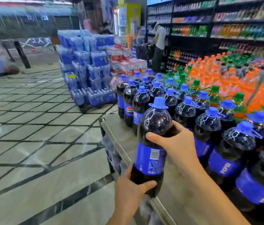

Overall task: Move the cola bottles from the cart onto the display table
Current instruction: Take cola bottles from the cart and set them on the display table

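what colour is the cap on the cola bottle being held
Blue, matching its label; the cola bottle shows best in the head view, gripped by both hands.

An upright cola bottle [154, 122] is held at the worktop's [121, 132] near left edge. The left grip [128, 192] wraps its base, and the right grip [175, 148] wraps its shoulder above the blue label [149, 158]. Rows of cola bottles [209, 124] stand to its right, with orange soda bottles [222, 78] beyond.

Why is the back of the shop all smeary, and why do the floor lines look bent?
In the head view, motion blur smears the far shelves, water packs and orange bottles; the held cola bottle, left hand and right hand look sharper; the wide-angle lens bends the floor lines; lights glint white on the standing cola bottles.
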Available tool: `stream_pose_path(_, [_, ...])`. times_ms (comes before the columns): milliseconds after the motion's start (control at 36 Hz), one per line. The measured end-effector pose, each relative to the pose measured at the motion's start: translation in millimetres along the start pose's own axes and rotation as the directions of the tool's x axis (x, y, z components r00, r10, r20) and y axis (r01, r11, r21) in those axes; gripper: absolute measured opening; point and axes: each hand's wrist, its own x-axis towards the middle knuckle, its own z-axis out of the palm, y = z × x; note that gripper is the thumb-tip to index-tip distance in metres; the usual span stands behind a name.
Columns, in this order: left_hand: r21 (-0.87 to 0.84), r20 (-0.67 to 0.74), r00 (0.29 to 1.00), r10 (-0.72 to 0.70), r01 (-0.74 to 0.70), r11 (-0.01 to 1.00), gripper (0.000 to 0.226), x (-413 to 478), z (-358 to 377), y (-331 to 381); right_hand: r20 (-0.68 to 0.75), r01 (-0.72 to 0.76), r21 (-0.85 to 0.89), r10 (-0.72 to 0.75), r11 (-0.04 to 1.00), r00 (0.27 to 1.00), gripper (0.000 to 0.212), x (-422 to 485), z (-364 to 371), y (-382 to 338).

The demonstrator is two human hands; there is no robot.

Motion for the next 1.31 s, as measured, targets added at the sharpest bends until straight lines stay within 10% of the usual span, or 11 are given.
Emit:
stream_pose_path(528, [0.052, 0.241, 0.97, -0.013, 0.001, 0.999, 0.058, 133, -77, -32, -0.263, -0.09, -0.09, 0.064, 0.992, 0.963, 0.059, 46, 105, 9])
stream_pose_path(1306, [-0.067, 0.382, 0.924, 0.002, 0.026, 0.997, 0.085, 290, 44, -73, -0.376, -0.179, -0.206, 0.091, 0.962, 0.922, 0.101, 161, 78, 91])
